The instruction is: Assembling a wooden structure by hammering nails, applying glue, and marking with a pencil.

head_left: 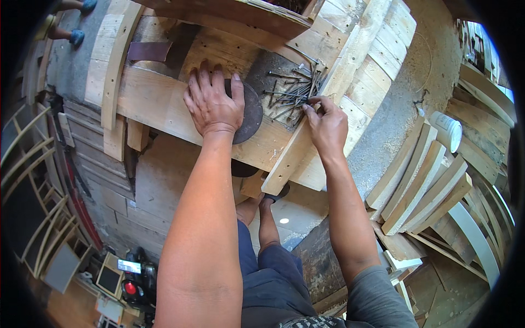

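Observation:
My left hand point(213, 101) lies flat with fingers spread, on the wooden boards and the edge of a dark round disc point(251, 117). The disc's left part is hidden under the palm. Just right of it, a loose pile of long nails point(292, 87) is spread on a worn dark patch of the wood. My right hand point(328, 123) is at the pile's right side, thumb and forefinger pinched at the end of a long nail point(284, 95). Beneath that hand a narrow wooden batten point(298, 145) runs across the boards.
A reddish-brown strip point(149, 52) rests on the boards at the left. A wooden box point(235, 16) stands at the far edge. At right are stacked planks point(421, 180) and a white bucket point(447, 131). Another person's foot point(76, 37) shows at upper left.

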